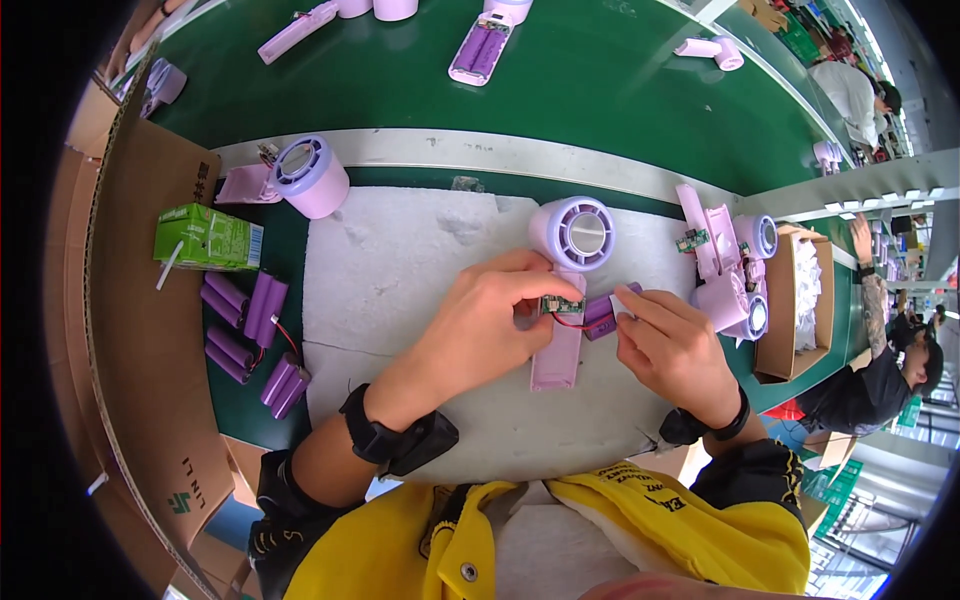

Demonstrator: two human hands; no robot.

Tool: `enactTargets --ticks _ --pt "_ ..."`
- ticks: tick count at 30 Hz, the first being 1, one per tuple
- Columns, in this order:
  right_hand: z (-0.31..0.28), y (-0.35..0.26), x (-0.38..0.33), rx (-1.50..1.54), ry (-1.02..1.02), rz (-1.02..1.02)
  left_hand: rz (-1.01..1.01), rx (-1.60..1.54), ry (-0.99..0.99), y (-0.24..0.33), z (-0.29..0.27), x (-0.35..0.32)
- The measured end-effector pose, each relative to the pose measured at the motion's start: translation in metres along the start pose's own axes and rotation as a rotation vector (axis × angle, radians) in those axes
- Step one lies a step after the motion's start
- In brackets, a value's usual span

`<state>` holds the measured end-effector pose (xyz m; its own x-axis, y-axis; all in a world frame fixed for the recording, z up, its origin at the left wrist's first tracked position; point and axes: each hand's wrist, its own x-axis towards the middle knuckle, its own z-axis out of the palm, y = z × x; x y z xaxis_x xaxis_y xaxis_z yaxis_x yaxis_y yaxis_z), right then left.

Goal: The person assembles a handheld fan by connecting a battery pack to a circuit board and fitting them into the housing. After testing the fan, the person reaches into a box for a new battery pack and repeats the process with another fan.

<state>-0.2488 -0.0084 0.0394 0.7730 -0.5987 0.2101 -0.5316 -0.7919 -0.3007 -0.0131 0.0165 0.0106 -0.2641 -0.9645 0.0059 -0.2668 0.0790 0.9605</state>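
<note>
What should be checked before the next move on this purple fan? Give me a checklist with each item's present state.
1. Fan half-shell lies flat on the white foam pad: ok.
2. Left hand steadies the circuit board in the handle: ok, fingertips rest on it.
3. Right hand has hold of the purple battery: ok, pinched beside the handle.
4. Red wire runs from board to battery unbroken: cannot tell, partly hidden by fingers.
5. Battery seated in the handle: not ok, it sits outside the shell.
6. Spare batteries within reach on the left: ok.
</note>
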Motion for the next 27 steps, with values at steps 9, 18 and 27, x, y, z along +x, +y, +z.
enactTargets --ticks 9,18,27 --pt "-0.013 0.009 0.005 0.133 -0.060 0.020 0.005 -0.047 0.045 -0.001 0.006 -0.004" --pt "-0.013 0.012 0.000 0.101 -0.083 -0.020 0.000 -0.055 0.049 0.001 0.006 -0.004" --pt "-0.006 0.002 -0.001 0.035 -0.029 0.030 -0.005 -0.064 0.048 0.002 0.006 -0.001"
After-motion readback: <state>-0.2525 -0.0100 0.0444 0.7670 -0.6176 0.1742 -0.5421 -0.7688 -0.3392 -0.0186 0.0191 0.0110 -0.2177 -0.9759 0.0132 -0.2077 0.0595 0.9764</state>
